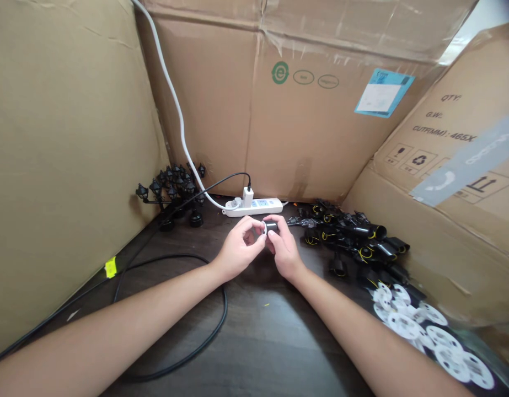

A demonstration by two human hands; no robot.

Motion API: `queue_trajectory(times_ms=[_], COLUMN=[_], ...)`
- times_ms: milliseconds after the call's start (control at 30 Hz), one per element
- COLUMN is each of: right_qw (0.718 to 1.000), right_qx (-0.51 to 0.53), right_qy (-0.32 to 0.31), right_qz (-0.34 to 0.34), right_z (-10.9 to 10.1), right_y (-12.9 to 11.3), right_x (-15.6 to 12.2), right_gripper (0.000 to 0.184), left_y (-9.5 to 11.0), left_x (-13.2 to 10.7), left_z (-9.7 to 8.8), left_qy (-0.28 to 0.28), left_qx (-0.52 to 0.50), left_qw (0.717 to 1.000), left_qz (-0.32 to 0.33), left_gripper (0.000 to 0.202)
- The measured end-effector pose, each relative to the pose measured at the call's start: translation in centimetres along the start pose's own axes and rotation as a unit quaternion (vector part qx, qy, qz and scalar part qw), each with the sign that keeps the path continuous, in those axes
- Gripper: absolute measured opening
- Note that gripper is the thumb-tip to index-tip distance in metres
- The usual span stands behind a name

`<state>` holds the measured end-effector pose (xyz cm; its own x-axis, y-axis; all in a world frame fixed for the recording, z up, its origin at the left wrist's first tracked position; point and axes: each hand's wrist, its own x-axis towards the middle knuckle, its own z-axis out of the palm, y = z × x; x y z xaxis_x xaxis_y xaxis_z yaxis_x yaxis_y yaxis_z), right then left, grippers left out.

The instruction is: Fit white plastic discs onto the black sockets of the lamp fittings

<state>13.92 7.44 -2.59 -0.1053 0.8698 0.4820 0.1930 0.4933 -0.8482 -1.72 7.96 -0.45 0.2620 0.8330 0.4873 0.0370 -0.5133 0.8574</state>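
Observation:
Above the middle of the dark table, my right hand (286, 255) is closed around a short black cylinder (272, 225). A small white round piece (264, 228) sits at the cylinder's left end, pinched between the thumb and fingers of my left hand (239, 248). Whether the white piece is inside the cylinder or only against it, I cannot tell. To the right of my right hand lies a pile of black miniature lamp posts (349, 231) with cylindrical bases and yellow wires. Several white plastic discs (404, 325) lie nearer, beside my right forearm.
A white power strip (262, 207) with a charger (247, 197) stands behind my hands. Assembled black miniature lamps (175, 184) stand at back left. A black cable (224, 309) loops across the table (274, 353). Cardboard walls (213, 110) enclose the back and sides.

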Motion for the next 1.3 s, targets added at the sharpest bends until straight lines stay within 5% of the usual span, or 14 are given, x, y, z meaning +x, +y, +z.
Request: queue_trajectory(times_ms=[600,900,1300], right_qw=[0.999,1.0,0.999], right_qx=[0.035,0.003,-0.032], right_qy=[0.002,0.008,-0.017], right_qz=[0.025,-0.018,-0.024], right_z=[0.16,0.21,0.38], right_y=[0.2,-0.74,-0.53], right_x=[0.14,0.12,0.15], right_gripper=[0.025,0.034,0.033], left_y=[-0.31,-0.34,-0.3], left_x=[-0.01,0.29,0.58], left_z=[-0.03,0.27,-0.15], left_qy=[-0.004,0.012,-0.012], left_qx=[0.028,-0.167,-0.316], left_qw=[0.999,0.973,0.921], left_qz=[0.022,-0.16,-0.227], left_gripper=[0.008,0.034,0.041])
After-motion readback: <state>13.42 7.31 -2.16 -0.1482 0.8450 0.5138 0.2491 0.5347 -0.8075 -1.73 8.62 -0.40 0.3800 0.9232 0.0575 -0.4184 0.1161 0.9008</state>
